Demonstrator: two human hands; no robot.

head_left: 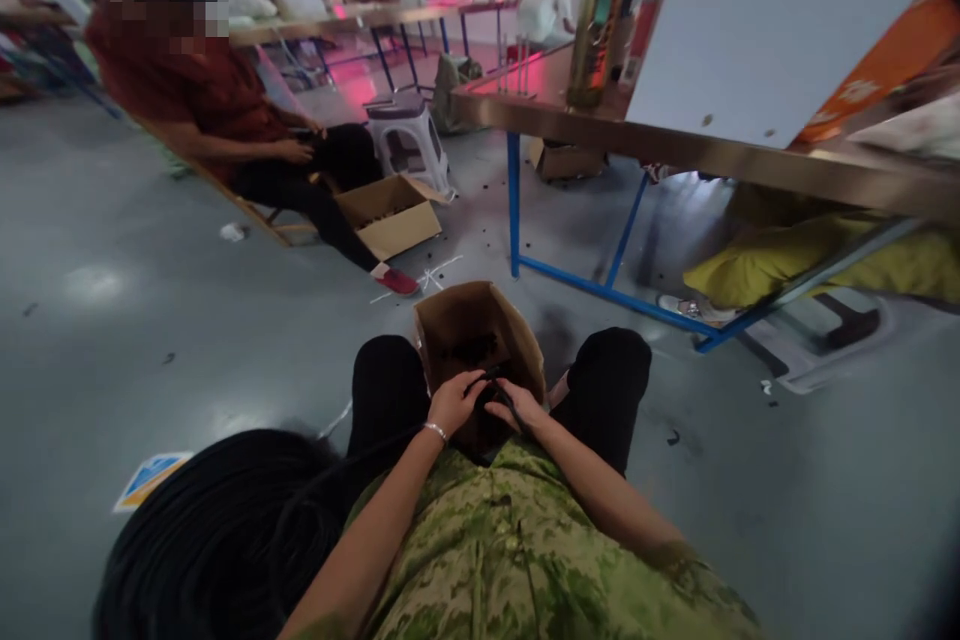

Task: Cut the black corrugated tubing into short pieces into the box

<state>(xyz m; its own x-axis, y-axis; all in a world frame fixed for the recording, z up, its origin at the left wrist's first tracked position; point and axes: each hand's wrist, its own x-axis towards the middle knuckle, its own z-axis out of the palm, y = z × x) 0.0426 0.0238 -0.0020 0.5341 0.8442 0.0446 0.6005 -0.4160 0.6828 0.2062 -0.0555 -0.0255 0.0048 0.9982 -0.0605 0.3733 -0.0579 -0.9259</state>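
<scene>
Over an open cardboard box (450, 320) between my knees, my two hands are close together. My left hand (451, 404), with a bracelet at its wrist, has its fingers closed on a black cord (482, 376). My right hand (523, 408) is closed beside it, with a thin dark piece against its fingers; its kind is too small to make out. Dark small pieces (472, 350) lie inside the box. A large coil of black cord (210, 540) rests at my left, and a loose length of it runs up along my left forearm.
A person in a dark red shirt (187, 90) sits ahead at left by another cardboard box (405, 228) and a plastic stool (409, 135). A table (547, 125) with blue legs stands at right, with someone's yellow-clad leg (757, 260) below. Small black scraps dot the floor.
</scene>
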